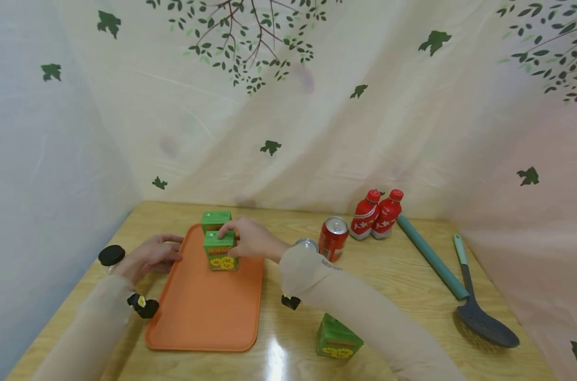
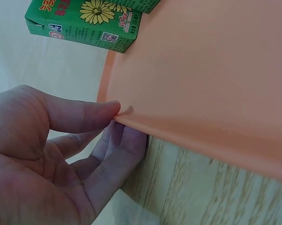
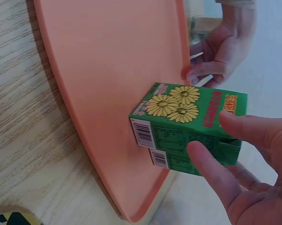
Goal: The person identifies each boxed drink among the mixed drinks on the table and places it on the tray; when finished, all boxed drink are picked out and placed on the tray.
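Head view: pale leaf-printed cloth (image 1: 317, 121) hangs behind a wood-grained bench (image 1: 383, 264); left of centre, the right hand (image 1: 257, 238) pinches a green carton (image 1: 217, 257) at the orange tray's (image 1: 207, 312) upper end; the left hand (image 1: 155, 256) pinches its rim.

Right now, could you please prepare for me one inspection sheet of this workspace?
Surface: wooden table, glare at front.
Job's things: orange tray; at its far end, nearer green carton and farther green carton; third green carton right of tray.
Clutter: red can, partly hidden can, two red bottles, teal rod, dark ladle, black lid.
Left hand: pinches tray edge.
Right hand: grips nearer green carton.
Cables: nothing seen.
Surroundings: pale curtain, dark leaf prints.
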`<state>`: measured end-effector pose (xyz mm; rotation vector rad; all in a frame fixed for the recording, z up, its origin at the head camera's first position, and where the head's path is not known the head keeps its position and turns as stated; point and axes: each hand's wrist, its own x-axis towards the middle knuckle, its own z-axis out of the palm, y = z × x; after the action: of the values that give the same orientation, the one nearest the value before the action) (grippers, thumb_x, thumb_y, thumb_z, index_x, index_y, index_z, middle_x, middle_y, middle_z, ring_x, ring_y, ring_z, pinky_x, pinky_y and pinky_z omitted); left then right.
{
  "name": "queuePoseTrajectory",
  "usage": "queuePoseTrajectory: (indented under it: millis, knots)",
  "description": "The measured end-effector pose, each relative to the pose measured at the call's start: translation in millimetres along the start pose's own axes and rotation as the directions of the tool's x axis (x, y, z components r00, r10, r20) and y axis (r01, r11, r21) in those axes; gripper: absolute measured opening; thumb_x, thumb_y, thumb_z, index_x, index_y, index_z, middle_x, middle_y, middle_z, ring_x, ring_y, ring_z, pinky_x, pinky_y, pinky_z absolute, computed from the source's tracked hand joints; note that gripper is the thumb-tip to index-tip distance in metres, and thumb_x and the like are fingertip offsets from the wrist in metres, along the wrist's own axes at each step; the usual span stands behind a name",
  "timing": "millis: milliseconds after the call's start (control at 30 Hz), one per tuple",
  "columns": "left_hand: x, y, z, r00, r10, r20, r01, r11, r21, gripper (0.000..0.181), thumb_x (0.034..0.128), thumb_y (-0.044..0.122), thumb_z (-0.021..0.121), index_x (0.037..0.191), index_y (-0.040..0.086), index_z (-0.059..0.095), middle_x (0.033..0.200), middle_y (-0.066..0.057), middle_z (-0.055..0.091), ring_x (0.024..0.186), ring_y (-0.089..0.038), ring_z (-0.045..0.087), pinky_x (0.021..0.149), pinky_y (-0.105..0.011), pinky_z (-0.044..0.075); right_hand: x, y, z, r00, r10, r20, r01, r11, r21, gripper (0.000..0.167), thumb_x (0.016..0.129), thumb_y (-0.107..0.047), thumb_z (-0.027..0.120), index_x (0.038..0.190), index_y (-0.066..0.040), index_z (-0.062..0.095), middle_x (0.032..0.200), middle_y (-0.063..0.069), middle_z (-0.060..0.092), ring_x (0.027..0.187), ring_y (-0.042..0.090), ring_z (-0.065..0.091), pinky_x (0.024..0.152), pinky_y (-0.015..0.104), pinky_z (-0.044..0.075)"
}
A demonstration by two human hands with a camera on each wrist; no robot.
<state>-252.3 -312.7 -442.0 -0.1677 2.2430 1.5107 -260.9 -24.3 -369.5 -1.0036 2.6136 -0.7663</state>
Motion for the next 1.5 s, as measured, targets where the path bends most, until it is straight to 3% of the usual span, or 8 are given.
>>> queuePoseTrajectory:
  millis: [167,300,467,667,900,1100,1300,1500]
  knots:
    - [0.0,-1.4,-1.1,1.0,-0.004,-0.01,0.004,1.0,-0.001,0.065,0.0946,0.0,0.063,0.15,-0.012,0.031,0.136,-0.03,0.057,0.091,-0.02,0.07,0.075,-0.038,0.058,-11.9,-4,-9,0.999,-0.044,0.028,0.045,0.998,-0.038,0.035,0.092,-0.015,0.077,0.125,-0.019,0.067,0.134,0.003,0.06,0.107,0.019,0.059,0.089,0.028,0.048]
    - [0.3,-1.9,-1.2,1.0,-0.006,-0.007,0.005,1.0,-0.014,0.064,0.095,-0.001,0.063,0.15,-0.012,0.031,0.135,-0.029,0.058,0.09,-0.019,0.07,0.075,-0.038,0.058,-28.5,-8,-25,0.995,-0.097,0.031,0.094,0.99,0.109,0.04,0.094,-0.013,0.074,0.132,-0.011,0.063,0.138,0.004,0.06,0.121,0.026,0.061,0.098,0.031,0.049]
    - [0.4,1.0,-0.5,1.0,-0.003,-0.003,0.003,1.0,-0.004,0.065,0.0949,-0.001,0.062,0.15,-0.012,0.03,0.134,-0.028,0.059,0.09,-0.019,0.07,0.074,-0.038,0.058,-60.4,-11,-51,0.981,-0.193,0.009,0.184,0.949,0.254,0.04,0.096,-0.015,0.071,0.135,-0.008,0.062,0.138,0.004,0.062,0.127,0.025,0.058,0.097,0.031,0.05]
    - [1.1,1.2,-0.6,1.0,0.0,0.006,0.0,1.0,-0.003,0.065,0.0955,-0.001,0.061,0.151,-0.012,0.029,0.137,-0.03,0.057,0.093,-0.019,0.07,0.076,-0.038,0.058,-107.4,-4,-79,0.955,-0.281,-0.093,0.296,0.906,0.302,0.038,0.095,-0.018,0.074,0.13,-0.011,0.065,0.133,0.0,0.064,0.123,0.013,0.058,0.098,0.037,0.051]
    - [1.6,1.0,-0.2,1.0,0.001,0.007,-0.001,1.0,-0.02,0.065,0.0958,-0.002,0.061,0.151,-0.011,0.029,0.137,-0.029,0.057,0.091,-0.018,0.07,0.075,-0.037,0.058,-168.2,21,-94,0.896,-0.357,-0.265,0.426,0.86,0.281,0.04,0.088,-0.004,0.079,0.126,-0.009,0.067,0.13,0.007,0.065,0.119,0.019,0.062,0.099,0.045,0.05]
    - [0.9,0.1,-2.5,1.0,0.005,0.015,-0.004,1.0,-0.02,0.064,0.0965,-0.002,0.06,0.151,-0.012,0.028,0.136,-0.03,0.056,0.091,-0.019,0.069,0.075,-0.037,0.058,-210.8,46,-87,0.899,-0.324,-0.294,0.4,0.882,0.249,0.05,0.084,-0.003,0.082,0.13,-0.018,0.066,0.137,0.003,0.061,0.118,0.021,0.062,0.095,0.038,0.053]
    - [2.7,-2.5,-5.1,0.998,0.029,0.047,-0.028,0.999,-0.028,0.067,0.0943,0.0,0.062,0.151,-0.013,0.027,0.132,-0.025,0.061,0.09,-0.018,0.07,0.075,-0.036,0.058,-246.6,72,-60,0.899,-0.335,-0.282,0.377,0.92,0.107,0.058,0.082,-0.014,0.086,0.134,-0.024,0.063,0.146,0.004,0.054,0.13,0.02,0.053,0.099,0.038,0.047]
    - [2.3,-1.5,-2.2,0.999,0.032,0.035,-0.031,0.999,-0.004,0.065,0.0951,-0.001,0.059,0.151,-0.012,0.028,0.137,-0.031,0.056,0.092,-0.02,0.07,0.075,-0.037,0.058,-273.7,96,-33,0.892,-0.341,-0.296,0.391,0.912,0.128,0.067,0.077,-0.014,0.089,0.138,-0.018,0.06,0.149,0.009,0.05,0.133,0.019,0.048,0.101,0.033,0.045]
